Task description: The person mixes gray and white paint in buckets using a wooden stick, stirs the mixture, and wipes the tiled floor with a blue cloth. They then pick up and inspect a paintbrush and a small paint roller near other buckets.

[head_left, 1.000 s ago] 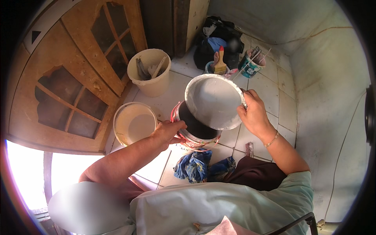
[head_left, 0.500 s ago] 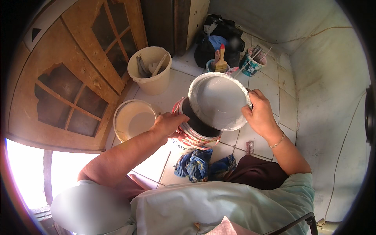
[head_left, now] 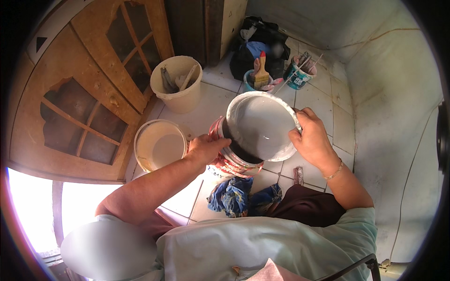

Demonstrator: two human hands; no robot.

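Note:
In my right hand (head_left: 307, 138) is a white-rimmed container (head_left: 260, 122) of pale grey liquid, gripped by its right rim and held over a red-and-white bucket (head_left: 229, 164) with a dark interior. My left hand (head_left: 206, 151) is closed on that bucket's left rim, thumb on top. Left of it stands a cream bucket (head_left: 144, 146) with pale contents at the bottom. Below the red-and-white bucket lies a crumpled blue patterned cloth (head_left: 234, 196) on the tiles.
A cream bucket of tools (head_left: 173, 96), a tub with a wooden-handled brush (head_left: 260, 77), a teal can with sticks (head_left: 296, 75) and black bags (head_left: 246, 58) stand behind. Wooden doors (head_left: 84, 122) are at left, a pale wall (head_left: 389, 117) at right, a small stick (head_left: 298, 177) nearby.
My right hand and the container of grey liquid have shifted slightly right, then a little toward me. My left hand has risen slightly and stays on the bucket's rim.

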